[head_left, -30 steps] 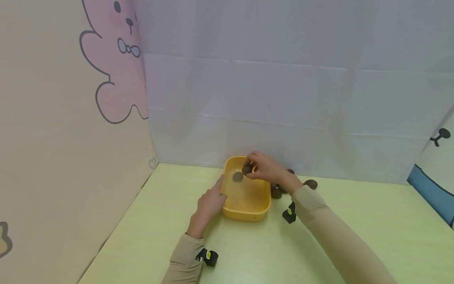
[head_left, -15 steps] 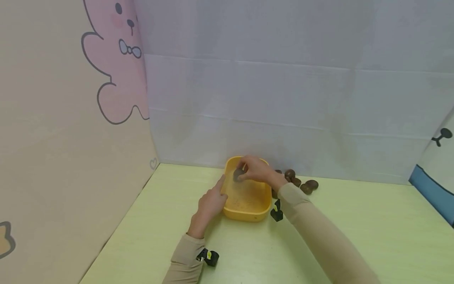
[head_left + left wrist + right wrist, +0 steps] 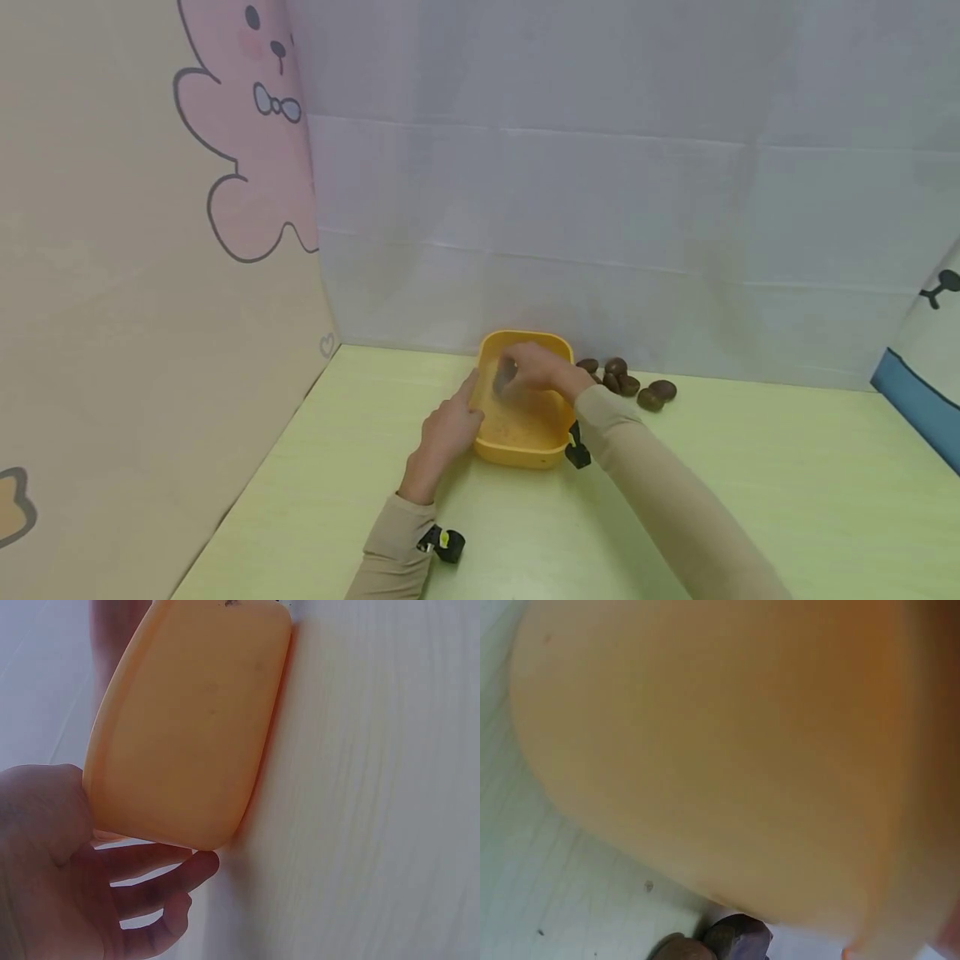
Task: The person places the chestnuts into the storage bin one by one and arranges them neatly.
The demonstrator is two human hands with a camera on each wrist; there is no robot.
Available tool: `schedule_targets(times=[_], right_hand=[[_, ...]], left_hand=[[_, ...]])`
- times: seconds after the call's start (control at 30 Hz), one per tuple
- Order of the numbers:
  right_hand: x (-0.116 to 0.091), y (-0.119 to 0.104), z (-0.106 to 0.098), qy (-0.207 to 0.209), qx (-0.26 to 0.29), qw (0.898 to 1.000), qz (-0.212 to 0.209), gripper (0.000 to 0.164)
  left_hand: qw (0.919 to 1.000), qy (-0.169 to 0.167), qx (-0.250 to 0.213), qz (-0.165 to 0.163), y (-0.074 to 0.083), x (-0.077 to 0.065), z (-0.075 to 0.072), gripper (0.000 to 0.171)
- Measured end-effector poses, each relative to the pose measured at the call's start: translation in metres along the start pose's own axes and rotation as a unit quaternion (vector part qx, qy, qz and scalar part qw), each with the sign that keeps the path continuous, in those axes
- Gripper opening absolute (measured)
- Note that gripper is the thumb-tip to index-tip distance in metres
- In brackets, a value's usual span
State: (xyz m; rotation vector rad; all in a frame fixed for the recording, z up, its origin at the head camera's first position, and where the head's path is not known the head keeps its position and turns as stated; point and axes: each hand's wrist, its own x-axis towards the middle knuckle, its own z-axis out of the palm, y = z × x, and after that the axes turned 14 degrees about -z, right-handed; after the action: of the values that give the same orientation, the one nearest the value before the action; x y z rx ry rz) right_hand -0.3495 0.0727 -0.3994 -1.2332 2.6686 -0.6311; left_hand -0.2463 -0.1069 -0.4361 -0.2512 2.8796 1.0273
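One dark object (image 3: 505,377) sits in the right hand (image 3: 535,367) inside the tub (image 3: 517,456).

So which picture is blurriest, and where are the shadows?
Right wrist: blurriest, the tub smeared and soft-edged; left wrist: clearer, a grey shadow on the table near the fingers; head: mostly clear, a faint shadow beside the right sleeve.

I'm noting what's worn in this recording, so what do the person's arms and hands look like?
The left sleeve and right sleeve are long and plain beige. At the cuffs sit a small black left device, marked yellow, and a black right device. The left hand and right hand are gloveless.
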Motion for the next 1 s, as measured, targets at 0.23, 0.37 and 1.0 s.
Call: schedule_targets(times=[0.23, 0.37, 1.0], right_hand=[[-0.003, 0.002, -0.002, -0.012, -0.014, 1.000, 0.010, 0.020], [-0.008, 0.002, -0.008, -0.015, -0.017, 1.000, 0.007, 0.022], [-0.051, 0.004, -0.038, 0.012, -0.014, 0.999, -0.046, 0.023]], left_hand=[[1.0000, -0.001, 0.004, -0.002, 0.002, 0.000, 0.001, 0.068], [1.0000, -0.002, 0.007, 0.000, 0.002, 0.000, 0.002, 0.068], [1.0000, -0.001, 0.008, -0.004, 0.004, -0.005, -0.004, 0.067]])
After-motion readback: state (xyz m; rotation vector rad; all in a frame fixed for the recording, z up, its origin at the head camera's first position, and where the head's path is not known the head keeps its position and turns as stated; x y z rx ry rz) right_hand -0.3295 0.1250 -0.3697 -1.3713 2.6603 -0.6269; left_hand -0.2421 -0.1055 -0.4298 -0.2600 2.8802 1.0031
